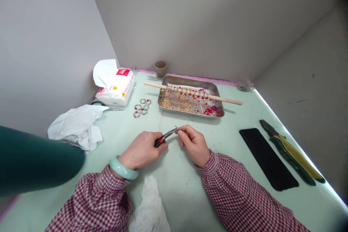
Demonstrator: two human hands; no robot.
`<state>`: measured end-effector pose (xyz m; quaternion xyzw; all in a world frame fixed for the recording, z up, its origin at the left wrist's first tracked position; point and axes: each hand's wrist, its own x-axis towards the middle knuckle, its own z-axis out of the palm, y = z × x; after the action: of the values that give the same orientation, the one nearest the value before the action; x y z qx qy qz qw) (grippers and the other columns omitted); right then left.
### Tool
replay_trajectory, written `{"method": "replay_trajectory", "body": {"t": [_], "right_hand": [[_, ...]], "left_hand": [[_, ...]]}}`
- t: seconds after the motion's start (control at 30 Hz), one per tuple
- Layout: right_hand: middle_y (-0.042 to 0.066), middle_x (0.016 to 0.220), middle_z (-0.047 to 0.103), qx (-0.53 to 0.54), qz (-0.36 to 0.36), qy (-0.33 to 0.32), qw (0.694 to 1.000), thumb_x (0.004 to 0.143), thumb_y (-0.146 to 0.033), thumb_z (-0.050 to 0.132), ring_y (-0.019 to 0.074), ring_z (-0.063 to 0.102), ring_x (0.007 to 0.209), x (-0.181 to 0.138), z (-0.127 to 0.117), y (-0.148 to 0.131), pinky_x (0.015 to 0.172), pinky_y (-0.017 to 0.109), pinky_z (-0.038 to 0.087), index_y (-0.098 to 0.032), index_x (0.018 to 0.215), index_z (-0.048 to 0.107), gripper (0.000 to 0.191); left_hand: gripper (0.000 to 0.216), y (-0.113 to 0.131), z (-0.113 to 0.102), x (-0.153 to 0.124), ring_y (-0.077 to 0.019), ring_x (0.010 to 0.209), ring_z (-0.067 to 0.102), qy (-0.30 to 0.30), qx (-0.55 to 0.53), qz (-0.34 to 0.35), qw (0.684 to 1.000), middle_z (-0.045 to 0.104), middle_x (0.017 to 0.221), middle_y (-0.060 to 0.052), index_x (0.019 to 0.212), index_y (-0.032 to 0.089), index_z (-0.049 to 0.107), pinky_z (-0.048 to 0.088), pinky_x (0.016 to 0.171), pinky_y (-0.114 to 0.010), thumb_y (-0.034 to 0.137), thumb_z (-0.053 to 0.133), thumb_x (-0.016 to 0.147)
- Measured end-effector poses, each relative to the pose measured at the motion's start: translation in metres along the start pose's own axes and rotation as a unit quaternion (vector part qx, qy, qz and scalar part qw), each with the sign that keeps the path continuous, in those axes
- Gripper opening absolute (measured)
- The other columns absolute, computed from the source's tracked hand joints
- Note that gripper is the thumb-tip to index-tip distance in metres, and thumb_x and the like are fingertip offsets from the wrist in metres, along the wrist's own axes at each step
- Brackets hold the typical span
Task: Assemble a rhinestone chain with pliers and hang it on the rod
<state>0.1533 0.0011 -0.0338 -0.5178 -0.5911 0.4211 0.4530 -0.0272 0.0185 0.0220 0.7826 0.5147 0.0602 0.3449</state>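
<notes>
While your left hand (143, 148) grips the pliers (164, 137) | your right hand (193, 143) pinches a tiny piece (177, 128) at their tips, near side of the tray (190, 115) | beaded rings (145, 107) left of tray look done; held piece seems unfinished

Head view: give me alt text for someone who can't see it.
The left hand holds pliers with their tips at a tiny piece pinched by the right hand. Beyond, a wooden rod lies across a metal tray of beads, with small beaded rings left of the tray.
</notes>
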Motion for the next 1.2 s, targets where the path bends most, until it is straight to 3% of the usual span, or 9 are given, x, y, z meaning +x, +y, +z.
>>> {"method": "replay_trajectory", "body": {"t": [0.5,0.77,1.07,1.2], "right_hand": [[-0.003,0.057,0.048,-0.051,-0.052,0.022,0.997,0.087,-0.030,0.048,0.0107,0.044,0.052,-0.0017,0.0002,-0.0028,0.052,0.023,0.037,-0.018,0.089,0.058,0.016],[-0.004,0.056,0.048,-0.018,-0.030,0.007,0.999,0.088,-0.030,0.046,0.0103,0.045,0.051,-0.0015,0.0010,-0.0035,0.051,0.022,0.038,-0.018,0.089,0.057,0.016],[-0.002,0.057,0.051,-0.123,-0.077,0.045,0.988,0.087,-0.026,0.048,0.0110,0.048,0.052,-0.0050,0.0013,-0.0090,0.054,0.023,0.039,-0.018,0.084,0.059,0.014],[-0.003,0.056,0.051,-0.075,-0.045,0.035,0.996,0.087,-0.028,0.048,0.0105,0.047,0.051,-0.0046,0.0026,-0.0086,0.053,0.023,0.039,-0.018,0.083,0.058,0.015]], "left_hand": [[0.023,-0.0004,-0.0001,0.0002,-0.0123,0.055,0.040,-0.004,0.007,-0.008,1.000,0.047,0.057,0.002,0.063,0.018,0.046,0.024,0.052,-0.025,0.034,0.045,0.078],[0.023,-0.0024,-0.0013,0.0007,-0.0122,0.055,0.040,-0.021,-0.021,-0.008,1.000,0.046,0.057,0.003,0.063,0.018,0.045,0.024,0.052,-0.025,0.035,0.043,0.079],[0.024,0.0014,-0.0014,-0.0002,-0.0130,0.056,0.040,-0.031,-0.037,-0.026,0.999,0.045,0.057,0.002,0.062,0.017,0.047,0.025,0.053,-0.026,0.036,0.044,0.077],[0.024,0.0010,-0.0031,-0.0003,-0.0133,0.058,0.041,-0.058,-0.079,-0.028,0.995,0.046,0.058,0.002,0.064,0.017,0.050,0.026,0.053,-0.025,0.037,0.045,0.077]]}}
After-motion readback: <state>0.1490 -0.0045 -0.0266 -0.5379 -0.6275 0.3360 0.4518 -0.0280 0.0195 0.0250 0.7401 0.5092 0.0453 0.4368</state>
